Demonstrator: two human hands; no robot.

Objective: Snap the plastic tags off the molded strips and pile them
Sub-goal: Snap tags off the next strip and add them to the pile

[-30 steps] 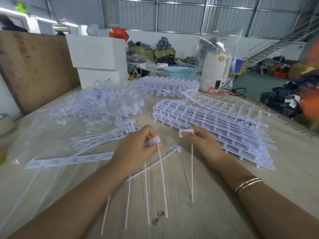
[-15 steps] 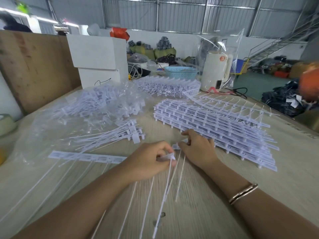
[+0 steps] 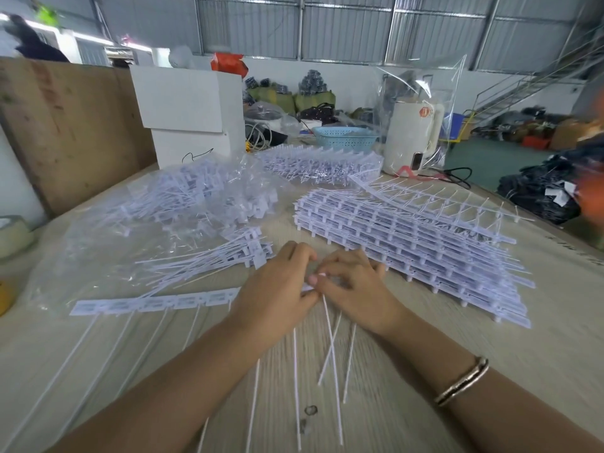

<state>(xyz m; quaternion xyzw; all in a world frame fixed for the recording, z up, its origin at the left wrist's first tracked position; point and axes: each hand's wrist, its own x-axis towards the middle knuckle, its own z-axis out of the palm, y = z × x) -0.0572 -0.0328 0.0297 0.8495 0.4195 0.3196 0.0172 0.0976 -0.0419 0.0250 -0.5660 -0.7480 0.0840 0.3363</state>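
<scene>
My left hand and my right hand meet at the table's middle, fingertips together, both pinching the heads of white plastic tags whose long thin tails trail toward me. A white molded strip with tags still attached lies flat to the left of my left hand. Just beyond my left hand sits a small pile of loose snapped tags. A tall stack of molded strips lies to the right of my hands.
A clear plastic bag of tags covers the left of the wooden table. Behind stand a white box, a blue basket and a white kettle. A tape roll sits at the left edge.
My hands were apart, each holding up a tag. They have come down and together on the table, gathering the tags; the strip on the left has shifted.
</scene>
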